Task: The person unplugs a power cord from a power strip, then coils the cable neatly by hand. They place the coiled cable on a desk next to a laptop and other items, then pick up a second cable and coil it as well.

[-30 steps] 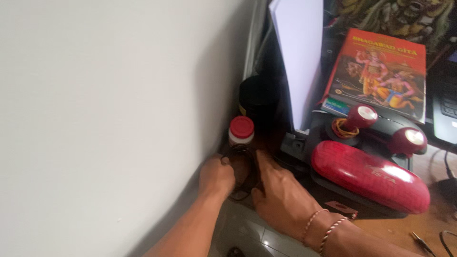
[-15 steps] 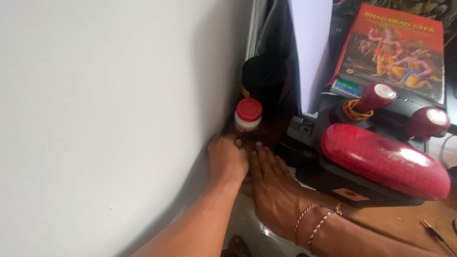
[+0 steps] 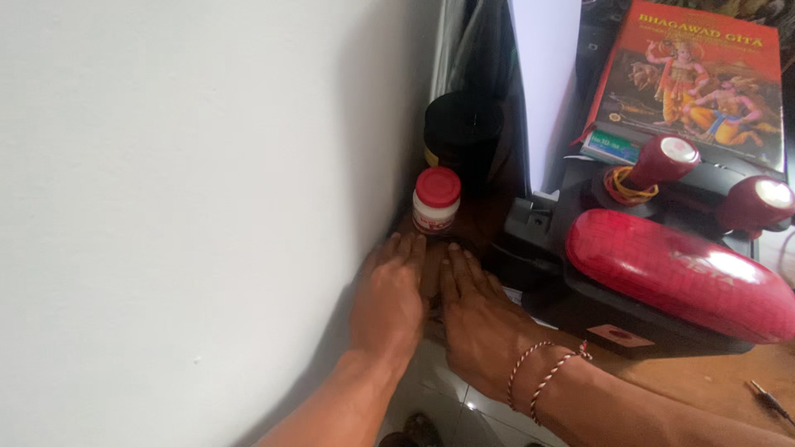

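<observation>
My left hand (image 3: 389, 294) and my right hand (image 3: 479, 319) lie side by side, palms down, fingers stretched flat on the corner of the wooden table (image 3: 712, 382) next to the white wall (image 3: 166, 207). Neither hand visibly holds anything; whatever lies beneath the palms is hidden. The fingertips stop just short of a small white bottle with a red cap (image 3: 436, 201). Behind the bottle stands a black jar (image 3: 464, 132). Thread bracelets circle my right wrist.
Right of my hands a red glasses case (image 3: 687, 277) lies on a black device with two red knobs (image 3: 667, 159); rubber bands ring one knob. An orange picture book (image 3: 704, 79) and a white upright panel (image 3: 546, 83) stand behind. Tiled floor (image 3: 431, 389) shows below the table edge.
A black cable loop that both hands were gripping is no longer visible. Both hands have flattened and slid towards the red-capped bottle. The view has shifted slightly.
</observation>
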